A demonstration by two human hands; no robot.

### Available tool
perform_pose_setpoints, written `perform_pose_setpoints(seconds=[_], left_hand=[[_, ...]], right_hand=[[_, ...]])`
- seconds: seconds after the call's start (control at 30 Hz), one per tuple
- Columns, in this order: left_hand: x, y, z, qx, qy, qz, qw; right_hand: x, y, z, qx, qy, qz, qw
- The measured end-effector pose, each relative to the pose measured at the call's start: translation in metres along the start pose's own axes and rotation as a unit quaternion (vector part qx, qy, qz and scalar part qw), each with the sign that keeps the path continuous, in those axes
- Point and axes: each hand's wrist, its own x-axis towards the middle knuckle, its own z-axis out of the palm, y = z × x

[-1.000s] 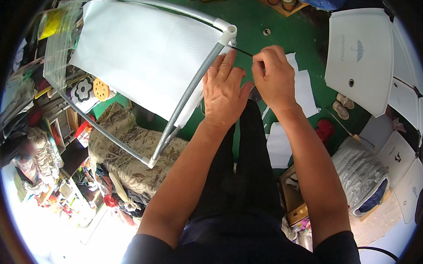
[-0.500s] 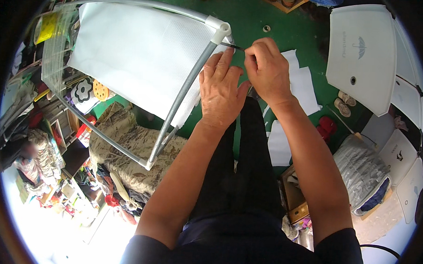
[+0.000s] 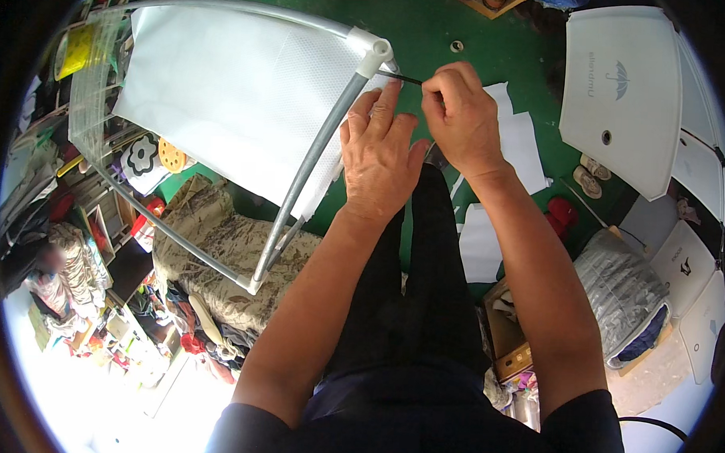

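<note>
A frame of grey tubes (image 3: 314, 162) with a white corner joint (image 3: 374, 54) stands at the upper left, and a large white sheet (image 3: 216, 82) lies within it. From beside this joint a thin dark strip (image 3: 404, 78) runs to the right. My right hand (image 3: 468, 122) pinches its free end between thumb and bent fingers. My left hand (image 3: 378, 157) rests palm down by the sheet's right edge, fingers stretched out, the tips just below the joint. Where the strip starts is hidden behind the joint and fingertips.
White cut sheets (image 3: 522, 148) lie on the green floor beyond my right forearm. A tape roll (image 3: 457, 46) sits at the top. White panels (image 3: 621, 92) lean at the right near shoes (image 3: 588, 180). Camouflage cloth (image 3: 218, 257) lies below the frame; clutter fills the left.
My right hand has moved slightly to the right with the strip's end, and a little more of the strip shows. The frame has shifted slightly left; my left hand stays almost still.
</note>
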Motion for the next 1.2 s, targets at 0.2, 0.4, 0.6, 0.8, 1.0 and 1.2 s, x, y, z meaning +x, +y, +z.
perform_pose_setpoints(seconds=[0.2,0.4,0.6,0.8,1.0,1.2], left_hand=[[-0.001,-0.003,0.002,0.004,0.005,0.008,1.0],[-0.001,-0.004,0.0,-0.008,-0.032,-0.004,0.999],[-0.001,-0.004,0.0,-0.006,-0.033,-0.001,0.999],[-0.001,-0.003,0.0,-0.004,-0.033,-0.001,0.999],[-0.001,-0.004,0.001,-0.001,-0.029,0.001,1.0],[0.0,-0.002,0.003,0.026,-0.021,0.004,0.999]], right_hand=[[0.0,0.001,0.005,0.011,0.005,-0.006,1.0],[0.0,0.005,0.007,0.009,0.007,-0.005,1.0],[0.003,0.015,0.007,0.003,-0.003,-0.016,1.0],[0.006,0.023,0.003,0.02,-0.03,-0.014,0.999],[0.009,0.029,-0.006,-0.001,-0.083,0.008,0.997],[0.006,0.034,-0.02,0.009,-0.106,0.029,0.994]])
